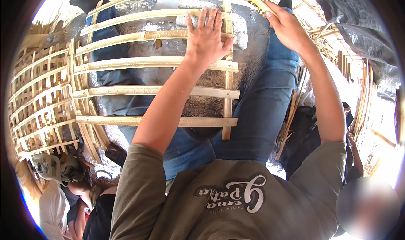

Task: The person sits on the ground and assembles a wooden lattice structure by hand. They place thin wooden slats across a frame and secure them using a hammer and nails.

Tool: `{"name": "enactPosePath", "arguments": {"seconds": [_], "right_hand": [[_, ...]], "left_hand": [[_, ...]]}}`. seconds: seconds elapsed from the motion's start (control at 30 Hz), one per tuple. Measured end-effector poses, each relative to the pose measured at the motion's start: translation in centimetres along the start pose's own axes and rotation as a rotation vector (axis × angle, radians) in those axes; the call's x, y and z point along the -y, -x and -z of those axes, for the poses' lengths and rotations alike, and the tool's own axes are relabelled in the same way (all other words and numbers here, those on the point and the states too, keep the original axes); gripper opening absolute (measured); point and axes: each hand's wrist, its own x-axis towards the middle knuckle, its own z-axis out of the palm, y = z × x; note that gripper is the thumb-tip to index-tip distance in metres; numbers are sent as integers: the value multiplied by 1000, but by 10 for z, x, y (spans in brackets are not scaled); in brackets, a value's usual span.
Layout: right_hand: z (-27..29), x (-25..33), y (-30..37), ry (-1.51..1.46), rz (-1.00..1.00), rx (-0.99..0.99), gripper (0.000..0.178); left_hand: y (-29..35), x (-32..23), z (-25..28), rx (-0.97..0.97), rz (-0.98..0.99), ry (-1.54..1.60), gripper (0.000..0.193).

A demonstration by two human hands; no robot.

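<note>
A frame of pale bamboo slats (156,63) lies across my spread legs, its crosspieces nailed or joined to an upright strip (228,107) on the right. My left hand (206,40) rests on the upper slats near that strip, fingers spread and pointing away. In my right hand (288,27), up and to the right, is a hammer (255,0) gripped by its yellowish handle. Its metal head sits over the strip's far end, partly cut off by the picture's top edge. Under the frame a pale block (240,31) shows near my left thumb.
Finished-looking bamboo lattice panels (40,96) stand at the left. Another person in a cap (48,166) is at the lower left. Loose bamboo strips (291,113) lie beside my right leg, with a dark bag-like item (301,134) near them. Dark plastic sheeting (363,33) hangs at the upper right.
</note>
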Motion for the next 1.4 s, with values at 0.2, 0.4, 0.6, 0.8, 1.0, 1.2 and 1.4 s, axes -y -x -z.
{"name": "enactPosePath", "arguments": {"seconds": [0.2, 0.4, 0.6, 0.8, 1.0, 1.2, 1.4], "right_hand": [[12, 6, -2, -29, -21, 23, 39], [2, 0, 2, 29, -29, 106, 37], [-7, 13, 21, 140, 14, -152, 36], [6, 30, 17, 96, -44, -187, 38], [-15, 5, 14, 134, 68, -136, 39], [-4, 37, 22, 62, -136, -221, 38], [-3, 31, 28, 162, 4, -222, 32]], "left_hand": [[-1, -1, 4, 72, 2, -8, 82], [0, -1, 2, 66, 4, 3, 82], [2, -2, 0, 5, 1, -9, 80], [3, 0, -4, -19, 8, -14, 80], [1, -3, 0, 2, 4, -5, 80], [1, -3, -3, 44, 22, -29, 81], [2, -2, -6, -28, 16, -25, 81]]}}
